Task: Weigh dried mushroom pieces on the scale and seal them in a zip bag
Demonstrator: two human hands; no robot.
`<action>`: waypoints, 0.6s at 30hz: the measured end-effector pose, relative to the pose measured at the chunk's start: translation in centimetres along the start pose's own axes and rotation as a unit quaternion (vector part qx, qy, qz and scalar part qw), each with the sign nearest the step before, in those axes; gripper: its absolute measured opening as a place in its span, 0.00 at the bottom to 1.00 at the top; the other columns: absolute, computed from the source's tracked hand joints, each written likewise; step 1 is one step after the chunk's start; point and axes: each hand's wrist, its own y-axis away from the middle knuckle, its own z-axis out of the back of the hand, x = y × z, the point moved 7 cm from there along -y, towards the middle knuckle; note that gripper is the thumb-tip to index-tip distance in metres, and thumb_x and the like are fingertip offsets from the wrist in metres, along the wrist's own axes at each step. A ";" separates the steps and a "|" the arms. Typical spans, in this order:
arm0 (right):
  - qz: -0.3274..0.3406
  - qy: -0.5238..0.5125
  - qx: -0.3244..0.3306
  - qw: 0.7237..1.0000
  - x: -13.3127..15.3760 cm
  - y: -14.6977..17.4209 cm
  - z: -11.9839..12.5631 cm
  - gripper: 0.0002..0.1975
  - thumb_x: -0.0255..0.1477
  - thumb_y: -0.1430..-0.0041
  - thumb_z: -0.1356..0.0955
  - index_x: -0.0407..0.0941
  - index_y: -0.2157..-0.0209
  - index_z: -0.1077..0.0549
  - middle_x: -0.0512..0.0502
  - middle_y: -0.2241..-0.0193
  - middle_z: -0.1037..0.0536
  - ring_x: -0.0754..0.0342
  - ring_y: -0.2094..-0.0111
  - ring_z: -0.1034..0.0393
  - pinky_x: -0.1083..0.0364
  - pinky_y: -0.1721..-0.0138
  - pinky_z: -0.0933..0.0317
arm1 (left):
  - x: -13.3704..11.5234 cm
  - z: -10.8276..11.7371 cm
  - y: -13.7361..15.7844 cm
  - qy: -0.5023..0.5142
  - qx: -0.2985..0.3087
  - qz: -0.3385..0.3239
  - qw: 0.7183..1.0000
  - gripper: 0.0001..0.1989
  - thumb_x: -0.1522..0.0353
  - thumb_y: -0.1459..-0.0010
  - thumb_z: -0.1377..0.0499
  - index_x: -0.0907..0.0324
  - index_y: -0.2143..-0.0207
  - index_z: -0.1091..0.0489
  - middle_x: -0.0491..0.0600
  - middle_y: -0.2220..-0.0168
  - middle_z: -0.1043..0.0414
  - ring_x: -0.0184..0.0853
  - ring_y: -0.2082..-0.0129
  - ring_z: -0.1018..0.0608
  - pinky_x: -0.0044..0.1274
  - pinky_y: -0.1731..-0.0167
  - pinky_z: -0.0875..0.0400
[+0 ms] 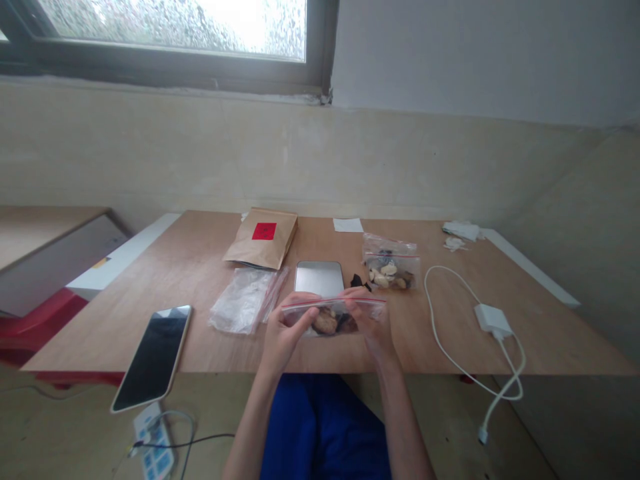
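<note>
Between my two hands is a clear zip bag with a red seal line and brown and dark dried pieces inside. My left hand grips its left end, thumb on the front near the seal. At the right end my right hand pinches the seal strip. Just behind the bag lies a flat silver-topped scale, its near part hidden. Dark dried scraps lie beside it. A filled zip bag with pale and brown pieces rests to the right, and flat clear bags lie to the left.
A brown paper pouch with a red label stands at the back left. A tablet overhangs the table's front left edge. On the right lies a white charger with its cable. White paper and crumpled tissue are along the back.
</note>
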 end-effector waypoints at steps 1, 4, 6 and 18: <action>0.007 -0.001 0.013 1.000 0.1 0.0 -0.2 0.06 0.32 0.46 0.32 0.46 0.73 0.25 0.49 0.69 0.24 0.55 0.64 0.30 0.57 0.61 0.36 | 0.0 -0.1 0.0 -0.005 0.000 0.003 1.000 0.11 0.62 0.49 0.40 0.61 0.68 0.26 0.49 0.66 0.25 0.34 0.63 0.24 0.22 0.63 0.30; -0.004 0.010 0.048 0.999 0.3 0.1 -1.0 0.06 0.32 0.46 0.32 0.45 0.71 0.25 0.48 0.68 0.24 0.55 0.64 0.30 0.57 0.61 0.36 | 0.0 0.2 0.0 -0.014 -0.023 0.002 1.000 0.10 0.62 0.50 0.40 0.61 0.71 0.26 0.48 0.70 0.25 0.33 0.67 0.24 0.22 0.66 0.30; -0.017 0.016 0.054 0.998 0.2 0.1 -1.4 0.06 0.32 0.47 0.32 0.45 0.71 0.25 0.48 0.69 0.25 0.55 0.66 0.30 0.58 0.64 0.36 | -0.1 0.3 0.0 -0.018 -0.027 -0.009 0.999 0.10 0.63 0.50 0.39 0.61 0.72 0.26 0.48 0.71 0.26 0.33 0.68 0.24 0.22 0.66 0.30; 0.009 0.063 -0.031 0.997 0.6 0.4 -1.5 0.07 0.31 0.50 0.31 0.43 0.77 0.29 0.51 0.78 0.28 0.58 0.74 0.34 0.60 0.72 0.39 | -1.1 0.6 0.5 -0.075 -0.075 -0.048 0.993 0.08 0.64 0.49 0.40 0.59 0.71 0.26 0.47 0.71 0.26 0.32 0.67 0.24 0.21 0.66 0.30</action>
